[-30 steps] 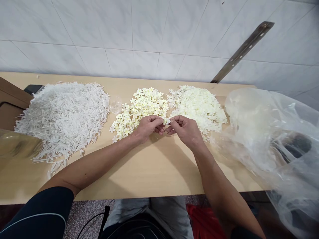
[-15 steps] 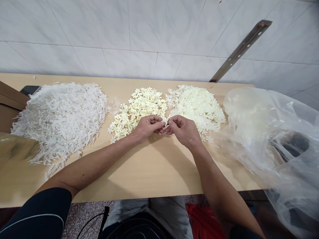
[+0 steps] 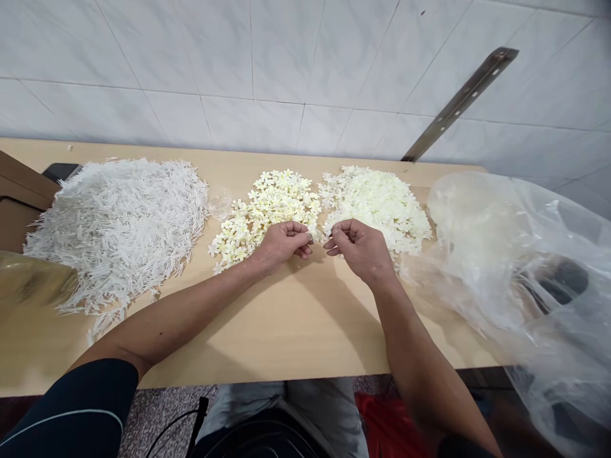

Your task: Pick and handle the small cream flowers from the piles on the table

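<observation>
My left hand (image 3: pixel 285 242) is closed in a pinch in front of the yellow-centred artificial flowers (image 3: pixel 281 203). What its fingertips hold, if anything, blends with the pale petals behind. A short gap to the right, my right hand (image 3: pixel 363 249) is also pinched, thumb against forefinger, and anything between them is too small to make out. It is nearest to a heap of paler, cream-white flower heads (image 3: pixel 382 200), whose front edge it partly covers.
On the left of the wooden table (image 3: pixel 281 337) lies a big heap of thin white stamen-like strands (image 3: pixel 128 222). A large clear plastic bag (image 3: pixel 487 235) sags over the right side. Against the tiled wall leans a metal bracket (image 3: pixel 458 105). A dark object (image 3: pixel 61 171) sits at the far left.
My right hand has drawn away to the right from my left hand, opening a gap between the fingertips. The small white flower seen between them is no longer distinct. My left hand stays nearly still.
</observation>
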A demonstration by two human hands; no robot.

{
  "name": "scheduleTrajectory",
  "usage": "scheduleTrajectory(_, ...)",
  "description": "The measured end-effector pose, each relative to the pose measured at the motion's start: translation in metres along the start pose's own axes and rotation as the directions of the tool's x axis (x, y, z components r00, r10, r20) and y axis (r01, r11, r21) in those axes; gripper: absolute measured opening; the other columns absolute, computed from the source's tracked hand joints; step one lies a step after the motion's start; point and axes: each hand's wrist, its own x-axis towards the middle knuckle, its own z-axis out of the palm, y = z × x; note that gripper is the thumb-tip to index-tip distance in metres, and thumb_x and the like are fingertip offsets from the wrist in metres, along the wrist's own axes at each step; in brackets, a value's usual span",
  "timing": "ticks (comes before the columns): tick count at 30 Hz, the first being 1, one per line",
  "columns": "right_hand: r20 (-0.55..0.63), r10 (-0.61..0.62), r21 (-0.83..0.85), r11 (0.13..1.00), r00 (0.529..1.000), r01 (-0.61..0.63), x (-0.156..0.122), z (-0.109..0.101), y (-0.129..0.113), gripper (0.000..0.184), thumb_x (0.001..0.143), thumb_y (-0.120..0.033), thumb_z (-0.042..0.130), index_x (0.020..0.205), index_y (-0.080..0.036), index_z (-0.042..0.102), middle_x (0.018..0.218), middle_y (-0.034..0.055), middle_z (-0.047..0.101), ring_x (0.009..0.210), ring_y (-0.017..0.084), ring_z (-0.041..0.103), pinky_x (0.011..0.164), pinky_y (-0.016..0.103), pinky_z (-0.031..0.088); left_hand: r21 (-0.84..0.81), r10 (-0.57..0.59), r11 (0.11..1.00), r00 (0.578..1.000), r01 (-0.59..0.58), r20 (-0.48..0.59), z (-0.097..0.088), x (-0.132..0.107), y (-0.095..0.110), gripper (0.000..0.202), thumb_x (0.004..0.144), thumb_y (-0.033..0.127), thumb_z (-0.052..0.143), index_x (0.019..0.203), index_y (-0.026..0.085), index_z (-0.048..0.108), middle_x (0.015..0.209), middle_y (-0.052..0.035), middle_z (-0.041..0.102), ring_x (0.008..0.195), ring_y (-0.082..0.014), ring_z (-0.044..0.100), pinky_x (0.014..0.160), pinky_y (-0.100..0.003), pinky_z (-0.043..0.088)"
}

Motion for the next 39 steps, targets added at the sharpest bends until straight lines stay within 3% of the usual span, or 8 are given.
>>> scheduleTrajectory(6, 0.133, 0.136, 0.357, 0.918, 0.982, -0.175, 0.008, -0.021, -0.008, 0.028, 0.075, -0.039, 0.081, 0.080, -0.022, 0.060, 0.078, 0.0029, 0.072, 0.062, 0.015, 0.066, 0.057, 0.029, 0.060, -0.034, -0.014, 0.999, 1.000, 0.014, 0.004, 0.000, -0.002, 0.002, 0.018, 0.074, 0.019, 0.082, 0.083, 0.011, 0.068, 0.080, -0.0087, 0.074, 0.059, -0.0114, 0.066, 0.056, -0.023, 0.056)
scheduleTrajectory(11, 0.150, 0.140, 0.382, 0.905, 0.979, -0.188, 0.008, -0.027, -0.012, 0.025, 0.072, -0.034, 0.079, 0.078, -0.023, 0.058, 0.069, -0.0006, 0.066, 0.055, 0.013, 0.058, 0.051, 0.027, 0.052, -0.046, 0.009, 0.999, 0.999, -0.007, 0.037, -0.001, -0.003, -0.001, 0.015, 0.077, 0.019, 0.079, 0.084, 0.010, 0.069, 0.081, -0.0090, 0.074, 0.060, -0.0115, 0.066, 0.056, -0.024, 0.057)
scheduleTrajectory(15, -0.069, 0.048, -0.086, 0.995, 0.996, -0.054, 0.011, -0.037, 0.000, 0.014, 0.081, -0.035, 0.071, 0.080, -0.022, 0.065, 0.065, 0.0011, 0.066, 0.055, 0.017, 0.060, 0.057, 0.033, 0.054, -0.065, 0.006, 0.998, 0.999, -0.003, 0.044, -0.001, -0.003, -0.004, 0.019, 0.077, 0.021, 0.082, 0.084, 0.011, 0.068, 0.082, -0.0094, 0.074, 0.061, -0.0125, 0.067, 0.057, -0.025, 0.058)
scheduleTrajectory(18, -0.301, -0.121, -0.560, 0.825, 0.946, -0.073, 0.017, -0.058, 0.012, 0.005, 0.081, -0.026, 0.068, 0.078, -0.022, 0.068, 0.072, 0.0046, 0.071, 0.065, 0.023, 0.065, 0.075, 0.042, 0.055, -0.061, -0.015, 0.998, 0.999, 0.018, 0.045, 0.000, -0.002, -0.005, 0.021, 0.076, 0.021, 0.084, 0.084, 0.011, 0.067, 0.081, -0.0096, 0.074, 0.060, -0.0127, 0.067, 0.057, -0.027, 0.059)
scheduleTrajectory(22, -0.425, -0.257, -0.681, 0.722, 0.868, -0.119, 0.020, -0.072, 0.015, 0.008, 0.086, -0.026, 0.067, 0.090, -0.021, 0.072, 0.090, 0.0087, 0.076, 0.073, 0.024, 0.067, 0.087, 0.047, 0.054, -0.053, -0.022, 0.998, 0.999, 0.024, 0.043, 0.001, -0.003, -0.005, 0.021, 0.077, 0.020, 0.085, 0.084, 0.011, 0.068, 0.082, -0.0098, 0.075, 0.060, -0.0126, 0.068, 0.058, -0.027, 0.060)
scheduleTrajectory(27, -0.121, -0.318, -0.438, 0.867, 0.940, 0.237, 0.005, -0.033, 0.002, 0.019, 0.092, -0.041, 0.073, 0.099, -0.023, 0.076, 0.089, 0.0047, 0.076, 0.067, 0.019, 0.065, 0.067, 0.033, 0.054, -0.042, -0.040, 0.998, 0.999, 0.041, 0.022, 0.003, -0.005, -0.002, 0.012, 0.081, 0.015, 0.078, 0.083, 0.010, 0.068, 0.080, -0.0092, 0.074, 0.059, -0.0116, 0.067, 0.057, -0.025, 0.059)
scheduleTrajectory(31, 0.075, -0.446, -0.410, 0.801, 0.892, 0.436, -0.003, -0.002, 0.002, 0.018, 0.091, -0.036, 0.077, 0.103, -0.022, 0.077, 0.095, 0.0052, 0.077, 0.063, 0.015, 0.060, 0.064, 0.032, 0.051, -0.024, -0.050, 0.998, 0.998, 0.050, 0.032, 0.005, -0.007, -0.001, 0.010, 0.081, 0.014, 0.077, 0.082, 0.009, 0.068, 0.075, -0.0073, 0.072, 0.058, -0.0116, 0.067, 0.055, -0.023, 0.057)
scheduleTrajectory(39, 0.103, -0.423, -0.409, 0.807, 0.900, 0.426, -0.001, 0.001, 0.008, 0.011, 0.096, -0.029, 0.069, 0.098, -0.023, 0.079, 0.092, 0.0054, 0.077, 0.078, 0.020, 0.070, 0.072, 0.032, 0.054, -0.077, -0.036, 0.996, 0.995, 0.043, 0.089, 0.002, -0.005, -0.005, 0.020, 0.078, 0.022, 0.083, 0.087, 0.009, 0.070, 0.083, -0.0100, 0.075, 0.061, -0.0115, 0.067, 0.057, -0.023, 0.056)
